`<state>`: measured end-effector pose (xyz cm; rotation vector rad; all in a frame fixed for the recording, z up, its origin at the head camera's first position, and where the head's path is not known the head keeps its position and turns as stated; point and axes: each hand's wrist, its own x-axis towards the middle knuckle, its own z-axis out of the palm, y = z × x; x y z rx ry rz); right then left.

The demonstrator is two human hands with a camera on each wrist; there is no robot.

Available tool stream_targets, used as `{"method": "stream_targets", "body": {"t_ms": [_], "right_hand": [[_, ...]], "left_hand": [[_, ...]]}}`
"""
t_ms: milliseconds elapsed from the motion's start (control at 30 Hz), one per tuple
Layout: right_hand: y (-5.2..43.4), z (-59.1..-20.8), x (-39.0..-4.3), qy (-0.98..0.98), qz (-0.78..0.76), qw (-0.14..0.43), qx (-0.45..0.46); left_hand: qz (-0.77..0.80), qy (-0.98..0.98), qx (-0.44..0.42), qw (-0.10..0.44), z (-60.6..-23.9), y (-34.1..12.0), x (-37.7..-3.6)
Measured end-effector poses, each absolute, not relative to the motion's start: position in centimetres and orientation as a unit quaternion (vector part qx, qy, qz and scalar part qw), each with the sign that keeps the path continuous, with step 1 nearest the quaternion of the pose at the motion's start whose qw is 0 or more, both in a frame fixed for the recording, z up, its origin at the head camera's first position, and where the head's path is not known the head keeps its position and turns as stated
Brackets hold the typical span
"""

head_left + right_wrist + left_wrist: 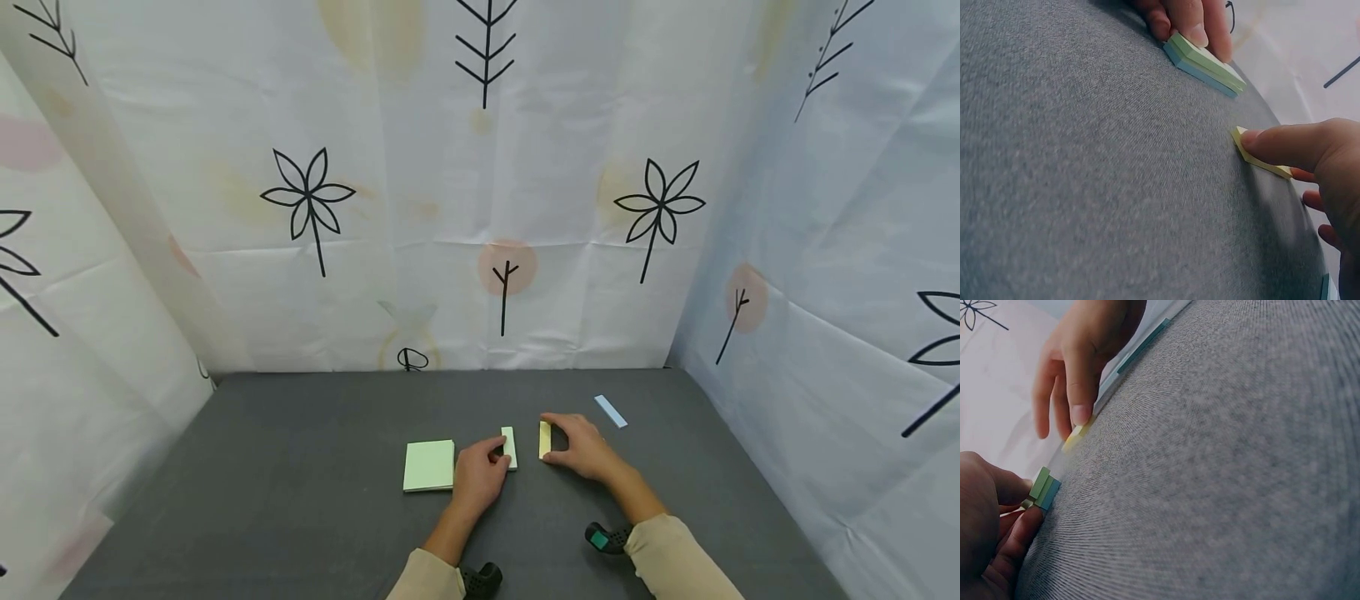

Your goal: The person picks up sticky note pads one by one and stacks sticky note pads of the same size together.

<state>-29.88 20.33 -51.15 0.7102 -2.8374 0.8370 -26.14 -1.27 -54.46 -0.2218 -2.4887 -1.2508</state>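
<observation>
My left hand (pixel 478 477) pinches a small stack of narrow sticky note pads (pixel 510 454) between thumb and fingers. In the right wrist view its upper layers are green pads (pixel 1210 60), and a blue pad (pixel 1200 75) lies at the bottom. To the right, my right hand (pixel 588 450) holds a narrow yellow sticky note pad (pixel 545 440) by its two ends, thumb at the near end. This pad lies at the table surface, a short gap from the stack. A square light green sticky note pad (pixel 429 465) lies just left of my left hand.
A narrow light blue sticky note pad (pixel 611 411) lies slanted beyond my right hand. All of this is on a dark grey table (pixel 315 500). Patterned white cloth (pixel 420 167) hangs behind and along both sides.
</observation>
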Motion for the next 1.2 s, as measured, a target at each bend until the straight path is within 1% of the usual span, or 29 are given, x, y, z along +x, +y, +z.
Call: {"method": "stream_targets", "body": {"t_ms": [167,367,533,833,1200], "right_hand": [[20.1,-50.9,-29.8,-0.929,0.275,0.050,0.244],[20.3,-51.3,-29.4,-0.926,0.270,0.073,0.255],[20.4,-51.9,-28.9,-0.920,0.249,0.113,0.281],[20.3,-52.6,-29.0,-0.886,0.219,0.207,0.353],[20.2,-53.0,-29.2,-0.866,0.149,0.271,0.393]], "left_hand": [[-0.442,-0.878,-0.076,0.171,-54.4,-1.2,-26.1],[-0.447,-0.874,-0.080,0.171,-54.4,-1.2,-26.1],[-0.449,-0.873,-0.081,0.169,-54.4,-1.2,-26.1],[-0.448,-0.875,-0.078,0.165,-54.4,-1.3,-26.1],[-0.447,-0.877,-0.073,0.163,-54.3,-1.3,-26.1]]}}
